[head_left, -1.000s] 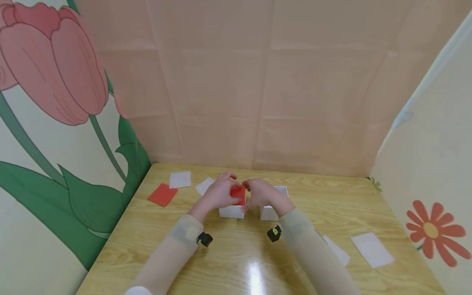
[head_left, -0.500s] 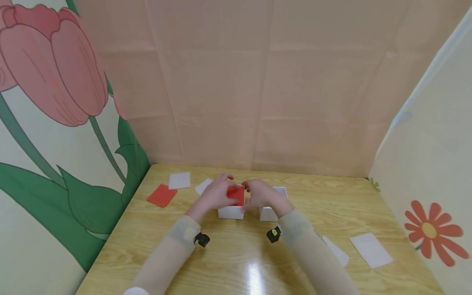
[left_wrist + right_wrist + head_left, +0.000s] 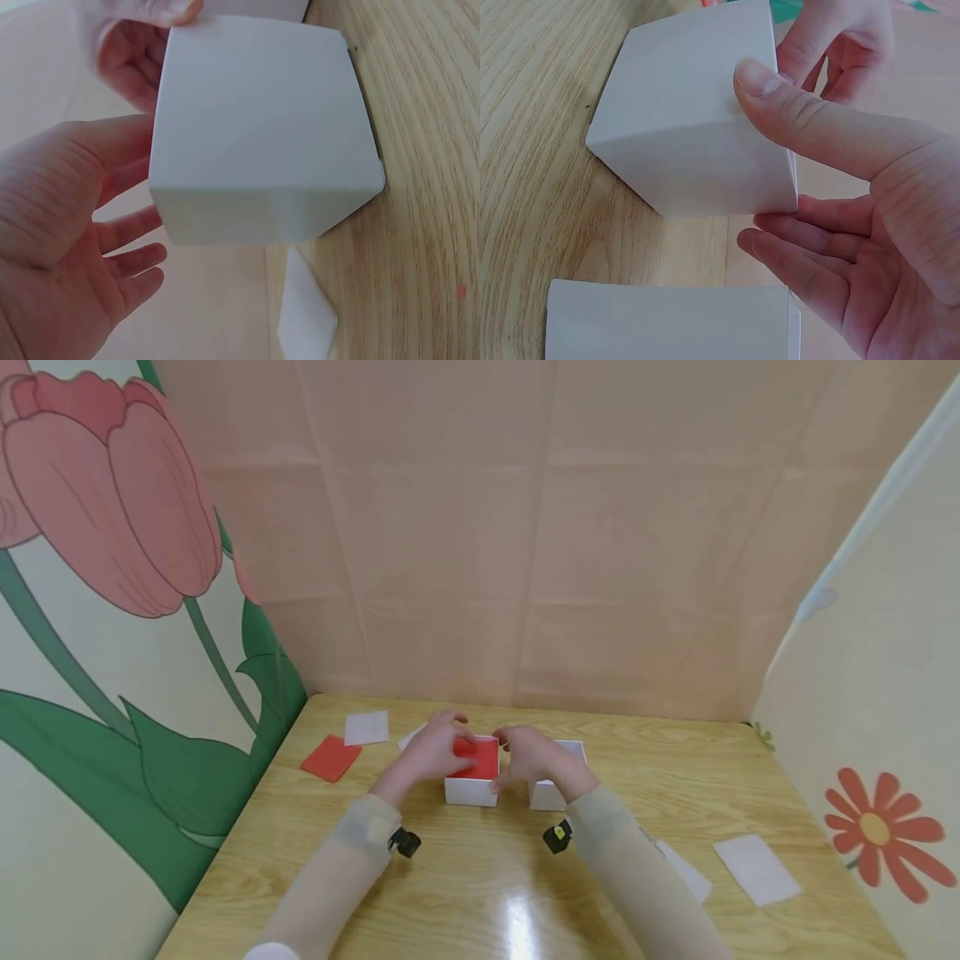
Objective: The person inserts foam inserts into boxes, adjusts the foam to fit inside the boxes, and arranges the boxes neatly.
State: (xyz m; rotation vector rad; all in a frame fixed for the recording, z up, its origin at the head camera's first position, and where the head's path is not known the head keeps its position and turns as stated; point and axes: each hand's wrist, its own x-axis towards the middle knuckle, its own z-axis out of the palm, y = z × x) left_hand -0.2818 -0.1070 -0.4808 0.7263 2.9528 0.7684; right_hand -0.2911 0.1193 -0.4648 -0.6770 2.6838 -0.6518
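Observation:
A white square box (image 3: 471, 792) stands mid-table, a red sheet (image 3: 487, 758) showing level near its rim. My left hand (image 3: 432, 750) is over the box's left side, thumb above the red sheet and fingers loosely spread. In the left wrist view, the left hand's (image 3: 67, 217) thumb side reaches behind the box's rim. My right hand (image 3: 528, 753) holds the box's right side; in the right wrist view its thumb (image 3: 761, 82) lies on the outer wall by the rim, other fingers near the far corner. A second white box (image 3: 547, 795) stands partly behind the right hand.
A red square sheet (image 3: 330, 758) and a white one (image 3: 367, 727) lie at the back left, with another white sheet (image 3: 410, 737) partly behind the left hand. Two white sheets lie at right, one (image 3: 757, 869) flat in the open, one (image 3: 686, 870) beside the right forearm.
My left hand has shifted left over the box, its thumb sliding across the red sheet, so more red shows. The right hand and both boxes stay in place.

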